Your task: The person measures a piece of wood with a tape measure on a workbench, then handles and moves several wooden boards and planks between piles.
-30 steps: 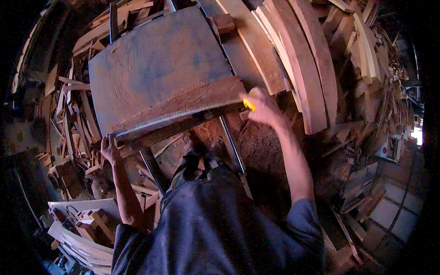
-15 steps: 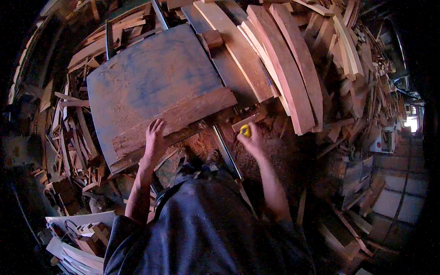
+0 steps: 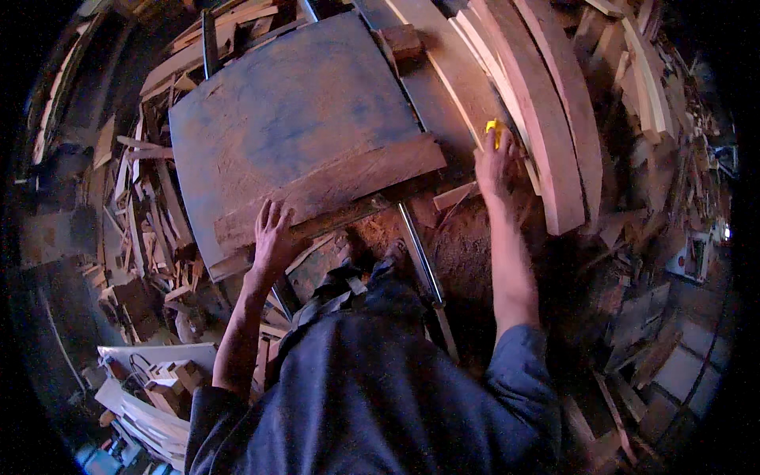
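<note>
Wooden plank [image 3: 332,190] lies under the flat, spread left hand [image 3: 273,237]; right hand [image 3: 495,162] grips a yellow object [image 3: 494,127].

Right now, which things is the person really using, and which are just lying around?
In use:
- left hand flat on the reddish wooden board
- board lying on the blue-grey table top
- right hand holding a small yellow thing

Lying about:
- stacked curved planks
- wood scraps
- sawdust heap
- small wooden block

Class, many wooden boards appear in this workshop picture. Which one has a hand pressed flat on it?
The reddish-brown plank lying across the near edge of the grey-blue table top: the left hand presses on it. The long curved boards stacked at right lie untouched.
</note>
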`<state>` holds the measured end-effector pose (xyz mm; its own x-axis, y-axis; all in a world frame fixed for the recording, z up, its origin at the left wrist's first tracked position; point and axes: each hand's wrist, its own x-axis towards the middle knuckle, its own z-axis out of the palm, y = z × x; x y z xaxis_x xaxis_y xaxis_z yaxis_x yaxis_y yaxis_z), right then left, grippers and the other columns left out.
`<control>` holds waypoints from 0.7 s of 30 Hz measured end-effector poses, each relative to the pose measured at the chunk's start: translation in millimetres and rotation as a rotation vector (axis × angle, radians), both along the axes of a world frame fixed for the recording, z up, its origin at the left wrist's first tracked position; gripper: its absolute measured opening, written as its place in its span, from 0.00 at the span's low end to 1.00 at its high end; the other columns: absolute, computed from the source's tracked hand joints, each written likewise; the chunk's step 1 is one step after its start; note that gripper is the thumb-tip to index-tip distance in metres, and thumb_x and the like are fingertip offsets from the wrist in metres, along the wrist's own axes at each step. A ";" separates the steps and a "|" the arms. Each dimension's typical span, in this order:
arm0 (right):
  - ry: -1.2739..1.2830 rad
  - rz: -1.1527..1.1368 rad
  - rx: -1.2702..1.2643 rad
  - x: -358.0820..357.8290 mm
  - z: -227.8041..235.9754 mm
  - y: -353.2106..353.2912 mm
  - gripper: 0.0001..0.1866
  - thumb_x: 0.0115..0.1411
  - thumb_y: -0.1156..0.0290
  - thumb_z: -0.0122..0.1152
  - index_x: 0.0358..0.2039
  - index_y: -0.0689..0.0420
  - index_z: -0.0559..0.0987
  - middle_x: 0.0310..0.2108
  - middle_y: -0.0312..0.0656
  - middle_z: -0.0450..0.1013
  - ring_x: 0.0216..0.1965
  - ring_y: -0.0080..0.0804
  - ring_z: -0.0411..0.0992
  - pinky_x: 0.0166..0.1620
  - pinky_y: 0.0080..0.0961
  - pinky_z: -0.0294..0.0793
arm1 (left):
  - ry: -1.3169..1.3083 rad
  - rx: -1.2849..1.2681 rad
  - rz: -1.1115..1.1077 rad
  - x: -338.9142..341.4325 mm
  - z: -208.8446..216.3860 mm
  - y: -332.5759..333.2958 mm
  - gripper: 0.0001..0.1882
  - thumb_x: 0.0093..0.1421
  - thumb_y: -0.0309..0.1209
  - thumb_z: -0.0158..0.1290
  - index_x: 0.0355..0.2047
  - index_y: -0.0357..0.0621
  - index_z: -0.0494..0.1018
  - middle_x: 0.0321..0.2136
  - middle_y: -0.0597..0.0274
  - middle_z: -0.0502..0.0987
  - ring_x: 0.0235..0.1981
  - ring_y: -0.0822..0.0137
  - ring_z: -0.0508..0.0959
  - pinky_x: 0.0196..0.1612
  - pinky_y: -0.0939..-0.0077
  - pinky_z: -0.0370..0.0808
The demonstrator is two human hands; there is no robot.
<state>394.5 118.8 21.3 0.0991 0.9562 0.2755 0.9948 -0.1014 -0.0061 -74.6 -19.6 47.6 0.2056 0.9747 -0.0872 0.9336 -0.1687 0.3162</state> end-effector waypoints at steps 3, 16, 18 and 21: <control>0.312 0.066 0.134 -18.0 -11.3 -60.8 0.29 0.58 0.69 0.61 0.59 0.60 0.66 0.61 0.58 0.58 0.60 0.57 0.59 0.60 0.46 0.63 | 0.044 0.050 -0.101 30.5 -2.1 40.1 0.42 0.46 0.49 0.65 0.57 0.39 0.66 0.62 0.46 0.59 0.66 0.41 0.53 0.66 0.48 0.53; 0.716 -0.350 -0.185 -99.8 -26.2 -310.0 0.16 0.55 0.70 0.61 0.45 0.58 0.79 0.32 0.56 0.77 0.33 0.52 0.77 0.38 0.39 0.75 | -0.093 -0.133 -0.307 17.1 10.6 102.4 0.47 0.35 0.46 0.67 0.57 0.41 0.67 0.54 0.47 0.67 0.56 0.47 0.67 0.59 0.58 0.65; 0.878 -0.256 -0.137 -114.9 -28.8 -287.9 0.16 0.55 0.70 0.62 0.45 0.57 0.79 0.32 0.54 0.76 0.32 0.44 0.77 0.36 0.35 0.74 | -0.117 -0.138 -0.236 1.5 41.4 94.1 0.47 0.36 0.46 0.67 0.56 0.39 0.67 0.53 0.46 0.68 0.56 0.46 0.68 0.59 0.57 0.66; 1.042 -0.194 -0.020 -126.0 -3.4 -265.3 0.17 0.54 0.69 0.66 0.44 0.57 0.78 0.35 0.48 0.77 0.39 0.35 0.77 0.40 0.31 0.74 | -0.298 -0.102 -0.388 26.4 50.1 96.7 0.42 0.38 0.45 0.68 0.52 0.36 0.69 0.50 0.43 0.71 0.53 0.46 0.70 0.56 0.58 0.68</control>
<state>268.4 -146.5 17.9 0.4285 0.9022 -0.0491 0.4657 -0.2671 -0.8437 -48.2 77.1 97.7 0.5820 0.8110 -0.0598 0.6744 -0.4403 0.5927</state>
